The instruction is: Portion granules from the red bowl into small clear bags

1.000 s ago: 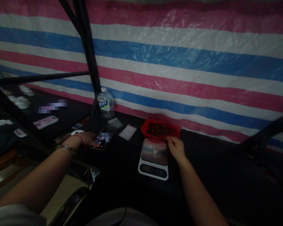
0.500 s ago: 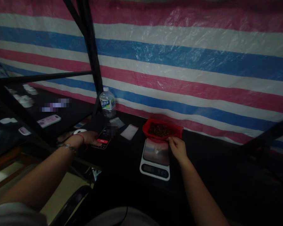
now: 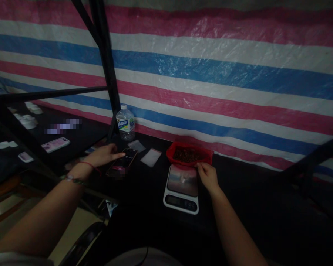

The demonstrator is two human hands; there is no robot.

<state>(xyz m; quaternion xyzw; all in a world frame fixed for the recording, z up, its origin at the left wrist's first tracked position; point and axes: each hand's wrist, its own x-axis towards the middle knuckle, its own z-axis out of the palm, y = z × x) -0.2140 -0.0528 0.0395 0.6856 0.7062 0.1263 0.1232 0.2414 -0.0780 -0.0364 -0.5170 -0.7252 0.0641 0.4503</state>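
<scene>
- Left hand (image 3: 103, 155) stretched out flat over the dark counter (image 3: 144, 192), fingers loosely apart, index fingertip touching the near-left edge of a smartphone (image 3: 122, 163); grip clamped on nothing.
- Smartphone lying flat with lit screen up, left of centre, its near end blurred.
- Red cord and a beaded bracelet round the left wrist.
- Right hand (image 3: 208, 176) at the far right corner of a kitchen scale (image 3: 181, 188), fingers drawn together at the near rim of a red bag (image 3: 189, 154); whether the grip pinches the rim, or something small, cannot be told in the dim light.
- Red bag open, holding small dark pieces, sitting just beyond the scale's far edge, touching or overlapping it.
- Scale white-framed with a reflective platform, display strip on the near side; a small pale speck on the platform.
- Two small clear plastic pouches (image 3: 150, 157) flat between the smartphone and the red bag.
- Water bottle (image 3: 125, 124) upright at the far side, beside a black metal post (image 3: 105, 70).
- Striped pink, white and blue tarpaulin (image 3: 224, 74) filling the background.
- Further left, a lower dark shelf with a pink phone case (image 3: 55, 145) and small white items.
</scene>
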